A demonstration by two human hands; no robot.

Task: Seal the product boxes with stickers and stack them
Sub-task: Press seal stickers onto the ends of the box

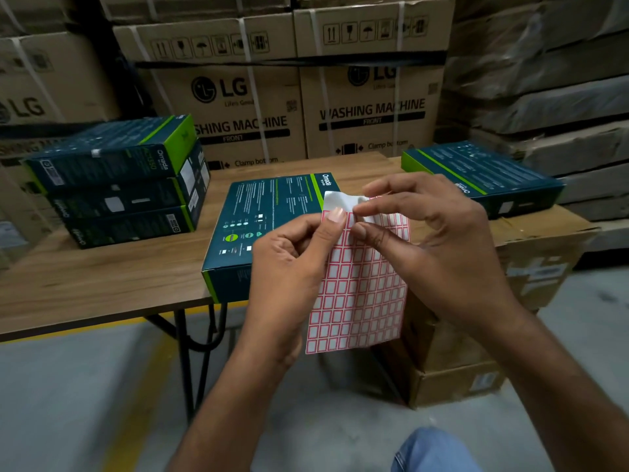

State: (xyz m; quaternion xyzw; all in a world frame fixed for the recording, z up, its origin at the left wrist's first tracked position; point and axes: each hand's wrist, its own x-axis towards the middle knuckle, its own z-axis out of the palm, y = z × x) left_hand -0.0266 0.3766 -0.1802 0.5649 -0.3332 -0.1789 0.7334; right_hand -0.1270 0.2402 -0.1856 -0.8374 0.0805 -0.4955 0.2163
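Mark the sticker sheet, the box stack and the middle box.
sticker sheet (357, 294), head view, red label grid.
box stack (115, 199), head view, middle box's side.
middle box (265, 212), head view, printed top face.

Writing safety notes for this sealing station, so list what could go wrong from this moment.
1. The right hand pinches the curled top corner of the sticker sheet, which the left hand grips; a sticker may tear or fold onto itself.
2. The middle box lies at the front edge of the table; pressing a seal on could nudge it off.
3. The stack of three boxes looks uneven; adding more might make it slide.
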